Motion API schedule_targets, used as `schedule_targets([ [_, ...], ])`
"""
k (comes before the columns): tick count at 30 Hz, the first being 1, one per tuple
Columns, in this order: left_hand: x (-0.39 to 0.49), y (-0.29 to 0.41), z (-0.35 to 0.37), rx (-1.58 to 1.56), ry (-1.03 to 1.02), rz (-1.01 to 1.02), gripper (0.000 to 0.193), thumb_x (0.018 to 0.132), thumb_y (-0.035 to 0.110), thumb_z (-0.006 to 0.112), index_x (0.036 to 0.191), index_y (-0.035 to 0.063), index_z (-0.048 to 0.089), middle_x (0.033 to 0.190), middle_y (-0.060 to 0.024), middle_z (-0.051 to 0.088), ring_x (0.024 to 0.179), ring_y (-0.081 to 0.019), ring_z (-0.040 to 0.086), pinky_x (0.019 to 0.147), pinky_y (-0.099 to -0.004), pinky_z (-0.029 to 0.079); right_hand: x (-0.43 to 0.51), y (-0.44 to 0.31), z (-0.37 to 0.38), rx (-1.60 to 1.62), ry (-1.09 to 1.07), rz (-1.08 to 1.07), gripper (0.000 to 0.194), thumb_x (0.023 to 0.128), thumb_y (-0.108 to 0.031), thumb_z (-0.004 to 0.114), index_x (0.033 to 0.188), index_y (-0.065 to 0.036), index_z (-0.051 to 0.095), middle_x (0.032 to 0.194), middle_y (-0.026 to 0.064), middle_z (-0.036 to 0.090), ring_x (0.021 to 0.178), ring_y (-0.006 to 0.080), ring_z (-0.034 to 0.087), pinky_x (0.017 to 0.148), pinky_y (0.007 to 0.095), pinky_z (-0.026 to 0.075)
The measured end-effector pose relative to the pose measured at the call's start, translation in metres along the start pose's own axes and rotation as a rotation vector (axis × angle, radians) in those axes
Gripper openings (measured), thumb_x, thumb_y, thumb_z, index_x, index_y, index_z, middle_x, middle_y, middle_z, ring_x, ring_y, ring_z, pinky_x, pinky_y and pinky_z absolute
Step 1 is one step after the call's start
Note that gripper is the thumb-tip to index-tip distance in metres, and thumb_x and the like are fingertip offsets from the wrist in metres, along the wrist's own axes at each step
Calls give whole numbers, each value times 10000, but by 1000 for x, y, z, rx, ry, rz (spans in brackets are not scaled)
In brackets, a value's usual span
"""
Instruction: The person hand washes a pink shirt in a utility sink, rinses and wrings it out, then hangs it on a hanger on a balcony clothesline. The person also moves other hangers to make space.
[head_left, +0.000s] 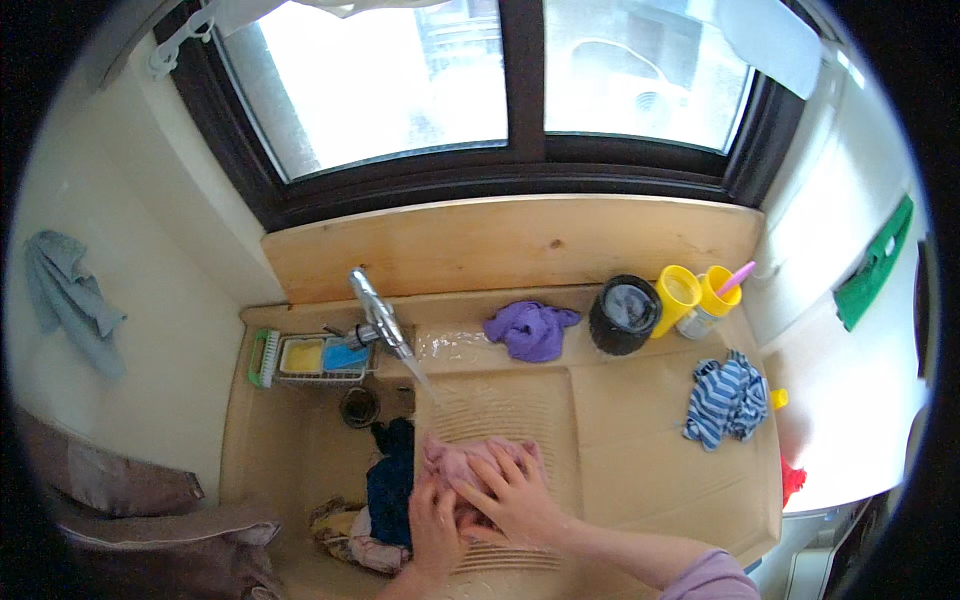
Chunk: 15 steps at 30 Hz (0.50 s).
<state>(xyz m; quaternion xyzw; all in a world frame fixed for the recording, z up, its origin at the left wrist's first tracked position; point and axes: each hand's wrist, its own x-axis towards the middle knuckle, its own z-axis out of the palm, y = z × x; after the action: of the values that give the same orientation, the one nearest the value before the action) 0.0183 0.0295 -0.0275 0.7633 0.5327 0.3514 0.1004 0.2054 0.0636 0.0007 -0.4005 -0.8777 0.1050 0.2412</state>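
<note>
A wet, bunched pink cloth (457, 459) lies on the ribbed washboard (517, 416) built into a tan laundry sink. My right hand (517, 495) presses on it from above, fingers spread and some cloth between thumb and fingers. At the cloth's near left edge, my left hand (435, 517) holds it against the ribs. Water runs from the chrome faucet (379, 311) onto the board's far left corner, beyond the cloth. Just left of my left hand, a dark blue cloth (390, 480) hangs over the basin's edge.
In the basin (277, 442) lie other cloths (360, 536) near a drain (359, 407). A wire rack (324, 360) holds sponges beside a brush (264, 358). Behind the board are a purple cloth (532, 330), a black container (625, 315) and yellow cups (677, 296). A striped cloth (726, 401) lies right.
</note>
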Motion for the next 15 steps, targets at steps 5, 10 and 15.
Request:
schedule_targets([
  [5, 27, -10, 9, 98, 7, 9, 413, 966, 244, 556, 1322, 43, 495, 1251, -215, 507, 1176, -417, 480, 1001, -538, 378, 34, 23, 13, -22, 53, 42, 487, 918, -519, 551, 1261, -182, 630, 1320, 139, 588, 1190, 383, 570, 921, 562, 439],
  [10, 126, -62, 17, -29, -102, -518, 297, 991, 298, 515, 1102, 65, 662, 1078, -186, 614, 1015, -382, 580, 823, -464, 483, 133, 63, 40, 97, -146, 510, 292, 904, -360, 572, 902, -118, 736, 922, 129, 676, 956, 305, 648, 765, 447, 514],
  [15, 182, -92, 24, 293, 12, -622, 336, 1001, 316, 478, 1066, 56, 680, 1059, -214, 625, 1027, -419, 588, 830, -521, 494, 193, 83, 48, -275, 269, 414, 274, 860, -337, 610, 800, -102, 736, 899, 111, 653, 1076, 323, 568, 927, 550, 424],
])
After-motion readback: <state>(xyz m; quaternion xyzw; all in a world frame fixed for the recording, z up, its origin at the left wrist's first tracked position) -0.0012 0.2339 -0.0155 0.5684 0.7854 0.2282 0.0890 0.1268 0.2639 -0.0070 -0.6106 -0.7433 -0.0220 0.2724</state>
